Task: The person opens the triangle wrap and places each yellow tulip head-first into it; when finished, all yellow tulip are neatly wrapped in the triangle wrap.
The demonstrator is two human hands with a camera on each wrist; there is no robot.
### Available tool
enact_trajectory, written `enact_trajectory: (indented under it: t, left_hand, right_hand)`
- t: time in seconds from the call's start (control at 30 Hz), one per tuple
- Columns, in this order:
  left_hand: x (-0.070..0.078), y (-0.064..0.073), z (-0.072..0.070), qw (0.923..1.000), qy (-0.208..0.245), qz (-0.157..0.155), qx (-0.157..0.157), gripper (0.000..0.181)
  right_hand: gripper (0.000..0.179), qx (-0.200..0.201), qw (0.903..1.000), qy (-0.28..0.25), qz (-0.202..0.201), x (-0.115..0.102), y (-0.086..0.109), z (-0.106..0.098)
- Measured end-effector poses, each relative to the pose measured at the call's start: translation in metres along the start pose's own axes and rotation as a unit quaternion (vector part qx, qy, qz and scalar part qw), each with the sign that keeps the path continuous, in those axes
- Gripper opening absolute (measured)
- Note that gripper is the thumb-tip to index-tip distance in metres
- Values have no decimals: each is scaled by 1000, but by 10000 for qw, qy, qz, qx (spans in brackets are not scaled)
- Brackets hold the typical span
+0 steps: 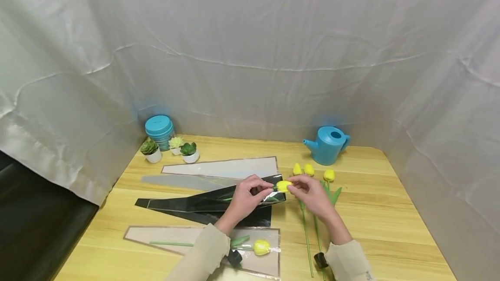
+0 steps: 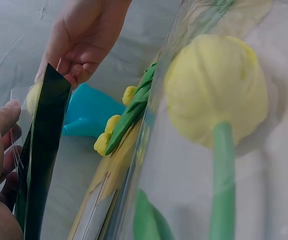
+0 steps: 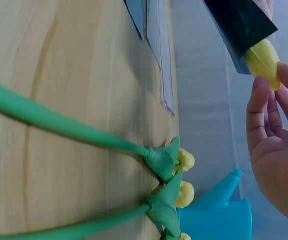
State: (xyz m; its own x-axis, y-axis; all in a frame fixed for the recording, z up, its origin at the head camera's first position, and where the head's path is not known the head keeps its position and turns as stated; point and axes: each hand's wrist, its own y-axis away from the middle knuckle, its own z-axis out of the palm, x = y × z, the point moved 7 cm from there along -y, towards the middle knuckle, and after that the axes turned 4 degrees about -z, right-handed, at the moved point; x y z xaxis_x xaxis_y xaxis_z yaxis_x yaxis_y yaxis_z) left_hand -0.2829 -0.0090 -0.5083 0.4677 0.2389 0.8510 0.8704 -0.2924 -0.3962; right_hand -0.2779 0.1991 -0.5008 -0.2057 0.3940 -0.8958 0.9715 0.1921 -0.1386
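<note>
With thumb and fingertips my right hand [image 1: 314,195] pinches a yellow tulip [image 1: 283,186] by its flower head. The head sits at the wide mouth of a black-and-clear flower sleeve [image 1: 183,204], and its green stem runs inside. My left hand [image 1: 247,196] grips that sleeve near the mouth, thumb on the clear side, fingers behind. In the right wrist view the tulip head [image 3: 263,62] pokes past the black edge between the right fingertips. Another black sleeve [image 1: 261,217] lies beneath. Nearer my body, a tulip [image 1: 261,247] lies in a pale-bordered clear sleeve [image 1: 156,233], partly behind my left forearm.
Several loose tulips [image 1: 329,175] lie at the right, stems toward me, partly under my right arm. A blue watering can [image 1: 327,146] stands behind them. White and grey sleeves [image 1: 226,168] lie farther back. Potted succulents [image 1: 190,153] and a blue-lidded jar [image 1: 159,127] stand back left.
</note>
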Motion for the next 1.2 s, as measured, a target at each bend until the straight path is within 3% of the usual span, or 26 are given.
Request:
enact_trajectory:
  t: [0.43,0.67,0.93,1.1,1.2]
  left_hand:
    - [2,-2,2,9997,-13,221,-34,13]
    - [2,-2,2,9996,-34,272,-60,11]
    - [2,-1,1,9994,-90,339,-84,13]
    - [3,2,-2,9983,-359,395,-212,22]
    - [4,4,-8,9955,-793,478,-185,29]
  right_hand:
    - [21,-54,9991,258,-342,-7,-6,16]
    - [21,-58,9994,259,-205,-4,-7,22]
    - [18,43,9986,410,-343,-5,-7,22]
    - [15,111,9986,477,-204,-3,-7,22]
    - [13,164,9987,473,-105,-3,-7,21]
